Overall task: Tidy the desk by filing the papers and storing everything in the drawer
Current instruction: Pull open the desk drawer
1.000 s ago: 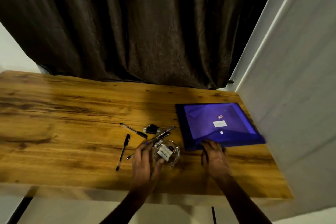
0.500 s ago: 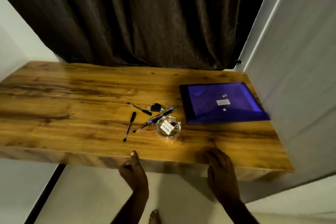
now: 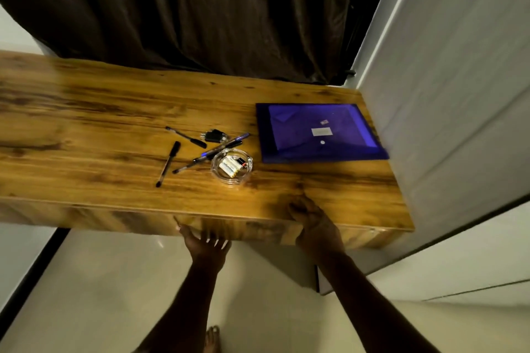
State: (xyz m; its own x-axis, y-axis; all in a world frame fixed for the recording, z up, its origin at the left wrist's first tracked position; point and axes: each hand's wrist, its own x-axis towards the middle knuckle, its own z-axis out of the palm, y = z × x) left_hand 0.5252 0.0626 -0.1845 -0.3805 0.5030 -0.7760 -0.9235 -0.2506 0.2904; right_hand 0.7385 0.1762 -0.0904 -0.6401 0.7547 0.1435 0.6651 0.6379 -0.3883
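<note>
The wooden desk (image 3: 86,129) carries the purple folder (image 3: 315,135) at its right side, the right hand (image 3: 315,223) lays relaxed fingers on its front edge, the left hand (image 3: 205,242) touches its front panel, grip too blurred to tell, and the glass dish (image 3: 229,182) and pens (image 3: 169,162) lie at its middle.

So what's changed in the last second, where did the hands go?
Both hands drew back toward the person. The left hand came off the glass dish and now touches the front face of the desk. The right hand came off the purple folder and rests on the desk's front edge. The dish, folder and pens stayed put.
</note>
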